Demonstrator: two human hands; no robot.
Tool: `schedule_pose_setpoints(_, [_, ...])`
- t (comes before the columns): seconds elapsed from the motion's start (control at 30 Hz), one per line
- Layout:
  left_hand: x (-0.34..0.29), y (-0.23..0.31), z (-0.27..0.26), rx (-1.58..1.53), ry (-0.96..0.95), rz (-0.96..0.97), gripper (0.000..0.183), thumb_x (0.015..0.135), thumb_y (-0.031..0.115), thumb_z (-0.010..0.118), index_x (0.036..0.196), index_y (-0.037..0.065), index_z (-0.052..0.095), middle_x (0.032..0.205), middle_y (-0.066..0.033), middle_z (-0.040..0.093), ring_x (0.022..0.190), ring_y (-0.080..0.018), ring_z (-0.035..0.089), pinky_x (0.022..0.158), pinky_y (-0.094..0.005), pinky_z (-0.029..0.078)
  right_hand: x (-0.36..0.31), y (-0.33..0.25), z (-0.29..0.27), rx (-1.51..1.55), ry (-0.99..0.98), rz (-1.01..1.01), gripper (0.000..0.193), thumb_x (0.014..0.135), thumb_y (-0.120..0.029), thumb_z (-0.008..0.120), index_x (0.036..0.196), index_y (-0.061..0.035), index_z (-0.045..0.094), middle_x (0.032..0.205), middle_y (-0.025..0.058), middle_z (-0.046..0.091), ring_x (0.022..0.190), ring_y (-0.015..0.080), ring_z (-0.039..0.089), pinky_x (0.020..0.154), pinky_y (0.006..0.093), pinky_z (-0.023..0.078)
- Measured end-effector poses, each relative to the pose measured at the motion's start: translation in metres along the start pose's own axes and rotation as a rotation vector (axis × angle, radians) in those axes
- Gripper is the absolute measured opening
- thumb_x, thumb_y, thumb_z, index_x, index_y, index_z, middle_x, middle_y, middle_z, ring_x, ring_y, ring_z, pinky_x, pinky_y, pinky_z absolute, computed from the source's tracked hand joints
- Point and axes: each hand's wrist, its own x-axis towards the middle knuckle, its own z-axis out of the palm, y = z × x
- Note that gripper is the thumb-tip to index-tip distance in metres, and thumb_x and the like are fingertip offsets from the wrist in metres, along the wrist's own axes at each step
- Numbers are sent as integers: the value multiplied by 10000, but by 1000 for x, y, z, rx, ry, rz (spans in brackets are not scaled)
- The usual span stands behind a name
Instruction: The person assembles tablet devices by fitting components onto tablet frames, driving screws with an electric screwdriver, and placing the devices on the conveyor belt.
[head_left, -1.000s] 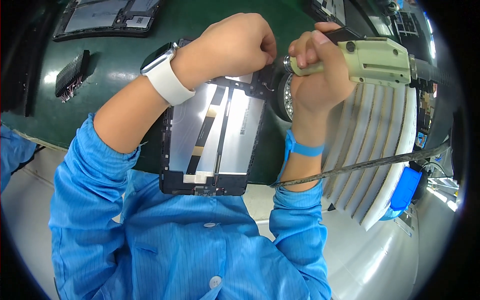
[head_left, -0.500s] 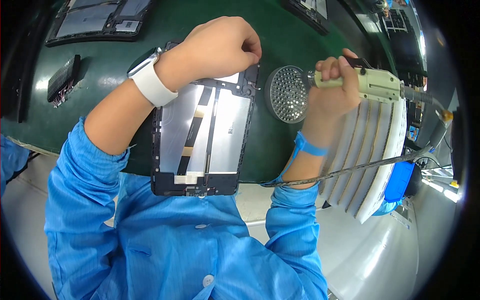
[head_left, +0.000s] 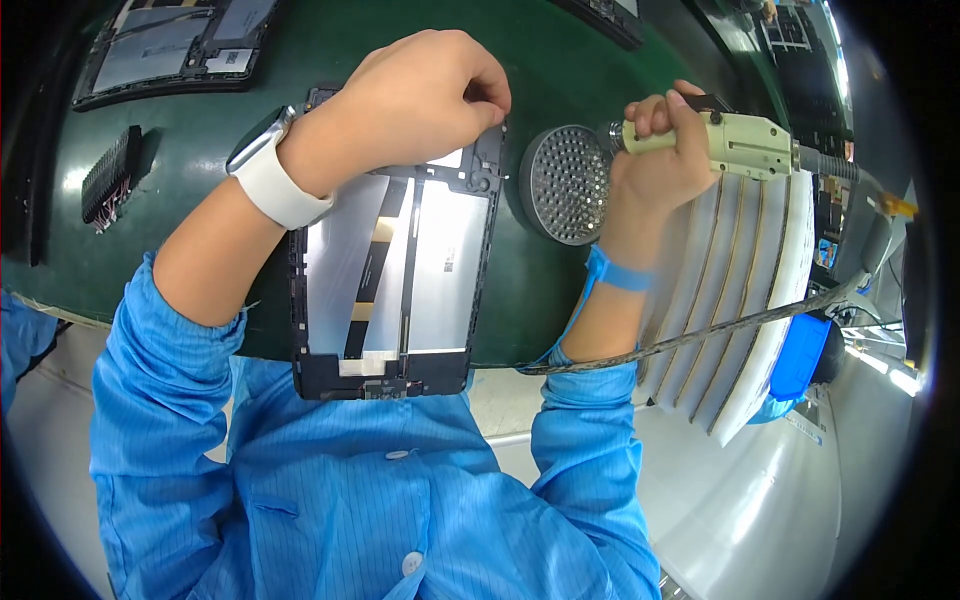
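An opened tablet (head_left: 445, 260) lies in front of me, its silvery inside and black frame facing up. My left hand (head_left: 425, 100), with a white-banded watch on its wrist, is over its top end. Thumb and forefinger are pinched at the upper right corner; whatever they hold is hidden. Wrapped in my right hand (head_left: 665, 150) is a pale green electric screwdriver (head_left: 748, 146), lying nearly level. Its metal nose points left, by the upper right rim of a round metal dish (head_left: 566, 190) with a grid of small holes, right of the tablet. The bit's tip cannot be made out.
More opened tablets (head_left: 165, 60) lie at the far left and the far edge. A black connector block (head_left: 110, 175) with thin wires sits left. White layered boards (head_left: 735, 290) stand at the right beside a blue bin (head_left: 800, 355). A dark cable (head_left: 690, 338) crosses my right forearm.
The view has shifted slightly, so the tablet and dish appear a little further left. My left hand keeps its pinch at the corner; the right still grips the screwdriver near the dish.
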Motion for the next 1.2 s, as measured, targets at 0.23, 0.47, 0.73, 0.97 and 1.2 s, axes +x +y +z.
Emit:
schedule_pose_setpoints(0.23, [-1, -1, -2, 16, 1, -8, 163, 815, 112, 670, 909, -10, 722, 835, -139, 705, 762, -238, 679, 724, -325, 525, -1, 2, 3, 2, 0, -2, 80, 791, 27, 580, 866, 54, 584, 581, 58, 474, 468, 150, 454, 502, 315, 423])
schedule_pose_setpoints(0.47, [-1, 4, -3, 11, -29, -57, 166, 809, 131, 662, 905, 15, 732, 849, -131, 716, 777, -243, 686, 731, -334, 528, -2, -3, 4, -15, 7, 25, 78, 798, 23, 573, 866, 55, 592, 583, 44, 471, 488, 138, 456, 536, 308, 426])
schedule_pose_setpoints(0.73, [-1, 2, 1, 12, 38, -1, 168, 760, 122, 629, 855, 51, 748, 779, -110, 710, 757, -273, 682, 720, -372, 531, -1, -1, 5, -23, -12, 15, 90, 792, 26, 579, 873, 55, 602, 584, 43, 478, 477, 132, 455, 511, 308, 420])
schedule_pose_setpoints(0.97, [0, 1, 0, 8, 30, -29, 159, 756, 121, 638, 850, 57, 750, 784, -109, 712, 755, -272, 683, 718, -371, 533, 0, -1, 6, -34, 13, -9, 84, 789, 31, 588, 869, 51, 601, 581, 42, 481, 465, 134, 455, 497, 307, 421])
schedule_pose_setpoints(1.2, [-3, 1, 3, 4, 44, -18, 153, 759, 124, 646, 850, 59, 750, 781, -111, 712, 748, -273, 683, 718, -373, 535, -4, -3, 6, -17, 2, 16, 93, 785, 32, 588, 873, 60, 600, 574, 49, 477, 468, 136, 452, 493, 300, 410])
